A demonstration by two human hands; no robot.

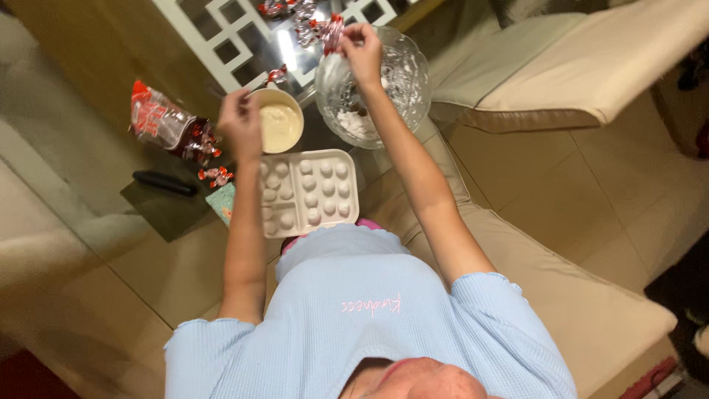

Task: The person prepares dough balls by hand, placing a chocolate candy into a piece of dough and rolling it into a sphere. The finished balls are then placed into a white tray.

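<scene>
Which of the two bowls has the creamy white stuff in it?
The small round bowl beside the left hand, above the tray. The bigger glass bowl under the right hand is clear and patterned.

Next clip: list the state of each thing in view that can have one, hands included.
left hand: closed on a spoon handle over the cream bowl
right hand: pinching a red candy wrapper
cream bowl: filled with pale cream
glass bowl: white powder inside
white tray: holds rows of pale balls
candy bag: lying open
</scene>
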